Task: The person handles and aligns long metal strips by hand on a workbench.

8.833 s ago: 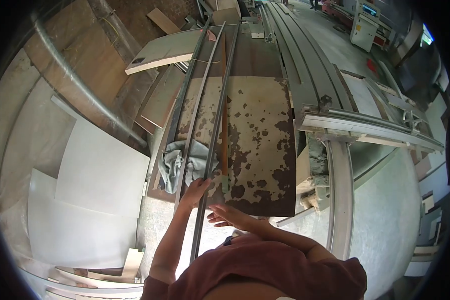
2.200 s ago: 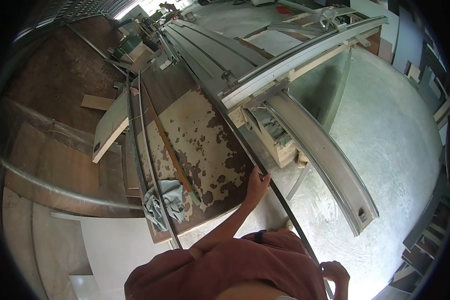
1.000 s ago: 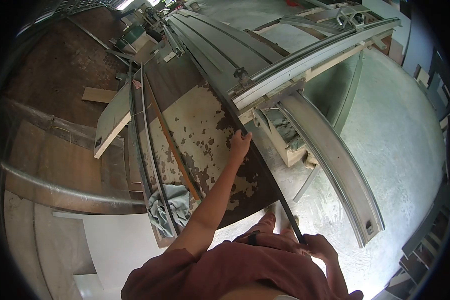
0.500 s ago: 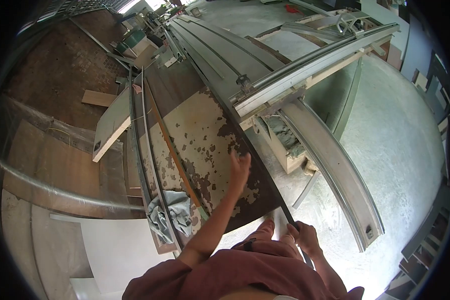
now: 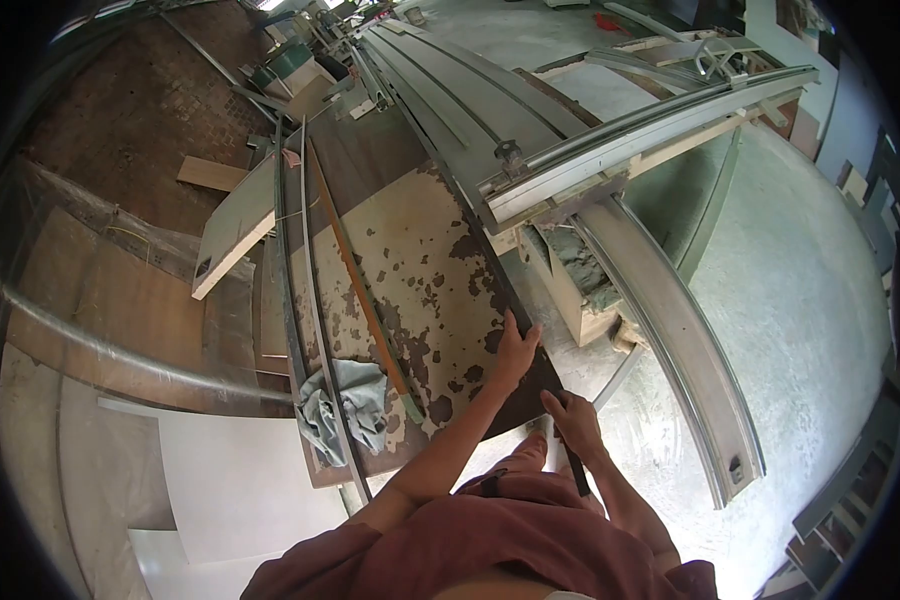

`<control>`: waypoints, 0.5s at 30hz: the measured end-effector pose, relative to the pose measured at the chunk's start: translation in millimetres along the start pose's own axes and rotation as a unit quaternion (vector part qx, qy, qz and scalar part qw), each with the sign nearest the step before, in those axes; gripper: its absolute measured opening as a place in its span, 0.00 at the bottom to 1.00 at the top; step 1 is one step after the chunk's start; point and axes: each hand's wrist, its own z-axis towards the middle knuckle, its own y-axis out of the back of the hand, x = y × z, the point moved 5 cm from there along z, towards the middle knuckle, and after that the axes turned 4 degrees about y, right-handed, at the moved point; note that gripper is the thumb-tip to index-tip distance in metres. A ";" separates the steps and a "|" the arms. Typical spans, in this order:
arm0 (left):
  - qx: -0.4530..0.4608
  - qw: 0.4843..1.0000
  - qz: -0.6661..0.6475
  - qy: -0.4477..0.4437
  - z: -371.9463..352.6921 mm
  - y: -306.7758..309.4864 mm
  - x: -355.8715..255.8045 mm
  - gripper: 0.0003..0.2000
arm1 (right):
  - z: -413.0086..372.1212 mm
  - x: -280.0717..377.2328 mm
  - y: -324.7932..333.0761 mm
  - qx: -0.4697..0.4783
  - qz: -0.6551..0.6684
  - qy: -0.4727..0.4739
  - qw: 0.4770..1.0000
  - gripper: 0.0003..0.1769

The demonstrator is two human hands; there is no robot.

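Observation:
My right hand [image 5: 574, 425] is closed round a long dark strip [image 5: 571, 472] near its lower end, just past the table's near right corner. The strip runs up along the right edge of the worn table [image 5: 410, 235], which has a peeling cream and brown top. Farther up that edge, my left hand [image 5: 515, 358] straddles the strip with thumb and a finger on either side, the other fingers partly hidden. A grey-green cloth [image 5: 355, 405] lies at the table's near left, under a thin metal bar [image 5: 320, 330].
An orange-brown strip [image 5: 350, 265] lies lengthwise on the table. Right of it, a sliding saw carriage with an aluminium rail [image 5: 650, 145] and a long metal arm [image 5: 675, 335] stands over the floor. Boards [image 5: 235, 235] and a white panel [image 5: 230, 480] are at left.
My left hand has come from above the tabletop to the strip at the right edge. My right hand has moved forward toward the table corner with the strip's end, and the view has shifted slightly.

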 end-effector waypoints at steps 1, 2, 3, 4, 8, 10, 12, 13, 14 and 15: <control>0.023 0.999 0.002 0.039 -1.9 4.0 -4.7 0.37 | 0.9 6.4 -1.5 0.011 0.021 -0.018 1.000 0.26; 0.023 0.999 0.002 0.040 -0.5 7.3 -5.9 0.37 | 1.0 9.6 -3.3 0.020 0.043 -0.036 0.998 0.26; 0.032 0.998 -0.014 0.044 0.1 9.2 -6.5 0.37 | 2.1 8.9 -5.9 0.020 0.042 -0.036 0.998 0.26; 0.041 0.997 -0.031 0.049 -2.1 12.1 -11.1 0.37 | 4.7 8.2 -9.3 0.016 0.043 -0.019 0.999 0.26; 0.047 0.997 0.007 0.065 -7.6 18.4 -16.1 0.36 | 5.2 8.0 -12.6 0.046 0.044 -0.032 0.997 0.26; 0.039 0.998 -0.037 0.025 5.1 14.0 2.9 0.35 | 6.7 -4.3 -11.8 0.012 0.032 0.010 0.999 0.25; 0.040 0.998 -0.036 0.035 -0.1 16.6 -7.0 0.34 | -1.3 -15.3 -1.8 -0.020 0.020 0.050 0.998 0.25; 0.039 0.998 -0.036 0.045 -0.9 18.5 -10.8 0.34 | -11.2 -19.5 5.8 0.019 0.022 0.029 0.999 0.24; 0.041 0.997 -0.035 0.046 1.9 19.8 -9.9 0.34 | -23.0 -22.7 12.1 0.058 0.023 0.008 0.998 0.23; 0.050 0.997 -0.048 0.036 5.5 20.4 -9.5 0.34 | -35.8 -23.9 20.5 0.058 0.023 0.007 0.998 0.23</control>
